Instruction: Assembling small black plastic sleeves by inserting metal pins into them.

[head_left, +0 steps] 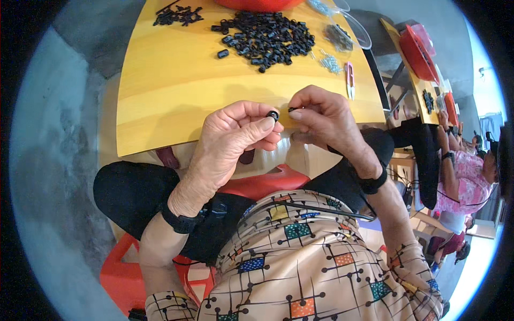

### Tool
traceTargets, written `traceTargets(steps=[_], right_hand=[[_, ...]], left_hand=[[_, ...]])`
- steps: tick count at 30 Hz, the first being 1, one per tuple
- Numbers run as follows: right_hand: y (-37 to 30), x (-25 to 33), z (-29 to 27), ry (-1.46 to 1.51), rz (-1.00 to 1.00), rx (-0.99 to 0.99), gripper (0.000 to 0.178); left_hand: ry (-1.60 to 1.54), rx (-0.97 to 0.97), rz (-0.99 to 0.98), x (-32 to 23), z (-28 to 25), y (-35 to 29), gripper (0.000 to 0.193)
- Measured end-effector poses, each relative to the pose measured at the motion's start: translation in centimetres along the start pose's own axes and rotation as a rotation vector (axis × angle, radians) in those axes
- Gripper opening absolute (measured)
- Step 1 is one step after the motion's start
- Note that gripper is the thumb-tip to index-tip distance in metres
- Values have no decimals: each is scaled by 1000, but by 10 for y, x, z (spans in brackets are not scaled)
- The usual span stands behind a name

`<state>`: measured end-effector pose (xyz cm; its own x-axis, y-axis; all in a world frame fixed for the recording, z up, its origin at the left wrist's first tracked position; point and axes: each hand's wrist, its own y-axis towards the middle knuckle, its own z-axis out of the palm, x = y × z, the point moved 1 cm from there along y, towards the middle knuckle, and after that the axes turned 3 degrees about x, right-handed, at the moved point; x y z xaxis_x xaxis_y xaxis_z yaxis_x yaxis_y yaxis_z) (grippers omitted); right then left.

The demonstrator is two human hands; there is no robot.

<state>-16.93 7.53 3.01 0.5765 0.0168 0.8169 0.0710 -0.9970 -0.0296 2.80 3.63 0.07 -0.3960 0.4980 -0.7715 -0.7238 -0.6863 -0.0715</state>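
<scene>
Between thumb and fingers, my left hand (235,131) pinches a small black ring-like plastic part (273,115), its round end facing up and right. Close beside it on the right, my right hand (326,120) grips a tiny dark piece (292,109) at its fingertips; most of that piece is hidden. The two parts are a short gap apart, in front of the table's near edge. Farther off on the yellow table (176,107) lies a big heap of black plastic parts (273,40), with one loose black cylinder (223,54) at its near left.
Small black pieces (179,16) are piled at the far left. A red basin (259,4) stands at the back. Silvery pins (331,63), pink-handled thread snips (349,80) and clear bags (338,37) lie on the right. Other people (466,179) sit at a second table.
</scene>
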Motion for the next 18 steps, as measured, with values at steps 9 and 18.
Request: traceTargets(steps=[9, 18], right_hand=[[-39, 2, -15, 646, 122, 13, 19], [-46, -3, -6, 714, 103, 142, 18]], left_hand=[[129, 78, -97, 22, 14, 10, 20], [147, 112, -131, 31, 20, 5, 18]])
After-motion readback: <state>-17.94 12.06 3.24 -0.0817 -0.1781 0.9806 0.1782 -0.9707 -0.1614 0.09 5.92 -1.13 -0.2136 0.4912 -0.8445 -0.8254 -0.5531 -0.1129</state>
